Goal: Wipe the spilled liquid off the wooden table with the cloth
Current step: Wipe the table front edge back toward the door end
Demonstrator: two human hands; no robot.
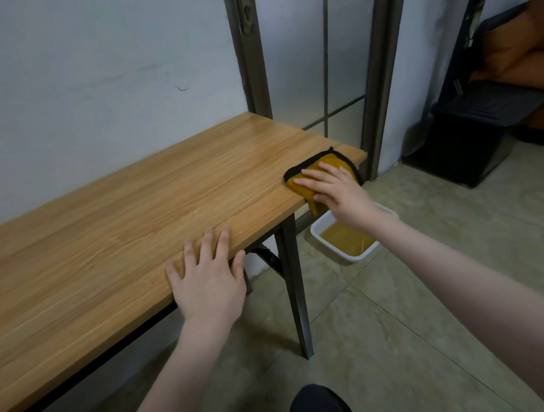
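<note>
A long wooden table [133, 225] runs along the white wall. A mustard-yellow cloth with a black border [328, 164] lies at the table's near right corner, part of it hanging over the edge. My right hand [335, 189] presses flat on the cloth, fingers spread over it. My left hand [209, 275] rests palm down on the table's front edge, fingers apart, holding nothing. No liquid shows on the tabletop from here.
A white tray [331, 246] of yellowish liquid sits on the tiled floor just below the table's right corner. A metal-framed glass door [315, 52] stands behind the corner. A black bin [476, 133] and an orange sofa [520, 42] stand at the right.
</note>
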